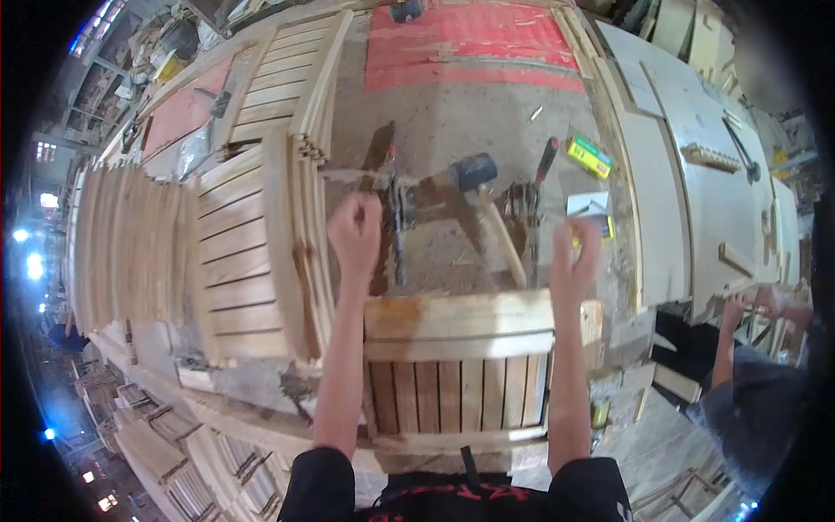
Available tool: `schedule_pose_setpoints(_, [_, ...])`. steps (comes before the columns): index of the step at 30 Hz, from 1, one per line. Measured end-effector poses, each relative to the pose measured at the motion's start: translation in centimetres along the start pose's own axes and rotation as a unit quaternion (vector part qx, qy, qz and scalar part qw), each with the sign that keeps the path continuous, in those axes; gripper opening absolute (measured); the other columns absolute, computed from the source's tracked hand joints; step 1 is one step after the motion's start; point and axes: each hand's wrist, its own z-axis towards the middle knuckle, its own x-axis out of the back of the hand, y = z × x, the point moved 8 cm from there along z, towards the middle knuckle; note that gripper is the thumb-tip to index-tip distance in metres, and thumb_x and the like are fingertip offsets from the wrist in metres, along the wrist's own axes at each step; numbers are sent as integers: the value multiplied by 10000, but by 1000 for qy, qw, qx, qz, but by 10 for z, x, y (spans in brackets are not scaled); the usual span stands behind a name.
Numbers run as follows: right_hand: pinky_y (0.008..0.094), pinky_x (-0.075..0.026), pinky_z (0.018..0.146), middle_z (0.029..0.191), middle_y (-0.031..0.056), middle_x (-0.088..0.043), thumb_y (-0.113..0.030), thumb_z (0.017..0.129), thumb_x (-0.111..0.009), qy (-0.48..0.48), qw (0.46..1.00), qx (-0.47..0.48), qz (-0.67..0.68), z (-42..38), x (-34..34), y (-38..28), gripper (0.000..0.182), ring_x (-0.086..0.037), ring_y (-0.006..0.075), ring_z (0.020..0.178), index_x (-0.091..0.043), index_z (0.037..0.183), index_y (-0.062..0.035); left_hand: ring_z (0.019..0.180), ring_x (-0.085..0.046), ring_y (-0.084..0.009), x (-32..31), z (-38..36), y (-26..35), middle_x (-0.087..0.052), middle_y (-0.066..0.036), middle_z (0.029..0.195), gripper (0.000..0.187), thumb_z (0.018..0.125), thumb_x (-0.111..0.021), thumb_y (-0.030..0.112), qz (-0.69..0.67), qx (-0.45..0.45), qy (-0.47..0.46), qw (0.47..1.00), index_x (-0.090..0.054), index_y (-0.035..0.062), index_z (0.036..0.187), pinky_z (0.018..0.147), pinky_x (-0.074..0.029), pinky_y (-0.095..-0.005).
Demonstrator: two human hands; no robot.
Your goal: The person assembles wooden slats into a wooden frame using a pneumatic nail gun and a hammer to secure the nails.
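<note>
A slatted wooden panel (452, 348) lies on the workbench right in front of me, between my forearms. My left hand (355, 233) is raised above the bench with its fingers curled shut, close to a clamp (396, 209); I see nothing in it. My right hand (574, 257) hovers over the panel's far right corner, fingers apart and empty. A mallet (487, 196) with a dark head and pale handle rests on the bench between the two hands.
Stacks of slatted panels (252, 235) stand to the left and behind them (296, 78). A second clamp (526, 200), a yellow-green box (590, 157) and a red mat (470, 43) lie farther back. Another person (757, 383) works at the right beside a pale board (696, 174).
</note>
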Motion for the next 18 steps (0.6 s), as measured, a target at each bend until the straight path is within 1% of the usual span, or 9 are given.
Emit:
schedule_pose_setpoints(3, [324, -453, 676, 892, 82, -626, -175, 896, -641, 35, 983, -136, 122, 115, -81, 71, 200, -561, 207, 770, -627, 988, 1, 845, -668, -345, -96, 133, -102, -685, -198, 866, 331, 835, -670, 324, 149, 82, -35, 985, -646, 4, 918, 754, -498, -433])
schedule_pose_setpoints(5, [277, -403, 592, 781, 48, -611, -202, 907, -623, -110, 933, -254, 231, 126, -117, 78, 193, -533, 156, 688, -627, 857, -16, 927, -659, -395, -168, 189, -173, -686, -239, 903, 481, 790, -687, 464, 286, 73, -102, 950, -631, -4, 890, 815, -497, -453])
schedule_pose_setpoints(6, [254, -378, 550, 726, 31, -604, -215, 913, -614, -180, 887, -323, 278, 110, -131, 86, 226, -520, 130, 646, -627, 792, -24, 814, -623, -342, -189, 198, -192, -647, -190, 823, 536, 790, -659, 530, 275, 108, -152, 943, -625, 3, 879, 724, -481, -423])
schedule_pose_setpoints(9, [233, -260, 475, 589, -8, -518, -272, 934, -580, -177, 905, -161, 352, 37, -99, 120, 383, -438, 78, 541, -549, 613, -64, 472, -515, -183, -209, 198, -186, -527, -45, 585, 711, 788, -572, 729, -57, 300, -263, 915, -605, 21, 848, 452, -433, -331])
schedule_pose_setpoints(10, [252, -235, 475, 546, -18, -438, -347, 976, -490, -202, 897, -225, 322, 46, -106, 121, 513, -366, 80, 496, -445, 542, -77, 409, -332, -82, -197, 190, -176, -375, 24, 550, 686, 830, -528, 734, -190, 403, -250, 860, -573, 51, 788, 391, -296, -243])
schedule_pose_setpoints(12, [262, -219, 475, 538, -20, -393, -387, 985, -451, -245, 877, -255, 325, 48, -103, 101, 538, -332, 79, 493, -420, 545, -80, 368, -298, -82, -152, 169, -96, -321, 44, 476, 618, 979, -355, 615, -324, 236, -363, 841, -494, 87, 690, 378, -296, -261])
schedule_pose_setpoints(15, [303, -262, 503, 520, -10, -339, -411, 1003, -384, -217, 894, -199, 337, 52, -102, 99, 569, -305, 100, 495, -388, 542, -76, 444, -404, -119, -79, 49, -44, -417, -17, 490, 580, 1012, -315, 513, -320, 100, -299, 894, -423, 103, 617, 495, -406, -298])
schedule_pose_setpoints(16, [315, -279, 515, 517, -7, -339, -410, 1003, -380, -170, 910, -162, 342, 48, -98, 98, 570, -312, 109, 499, -388, 542, -75, 582, -457, -167, -54, 25, -44, -450, -46, 588, 525, 1015, -330, 419, -227, -24, -24, 973, -419, 101, 606, 604, -445, -327])
schedule_pose_setpoints(18, [352, -322, 553, 512, 1, -337, -422, 999, -375, -73, 926, -124, 350, 36, -93, 100, 572, -328, 143, 507, -375, 537, -85, 639, -458, -185, -54, 8, -52, -428, -41, 632, 453, 1010, -359, 374, -320, -48, -18, 946, -448, 108, 655, 679, -428, -351])
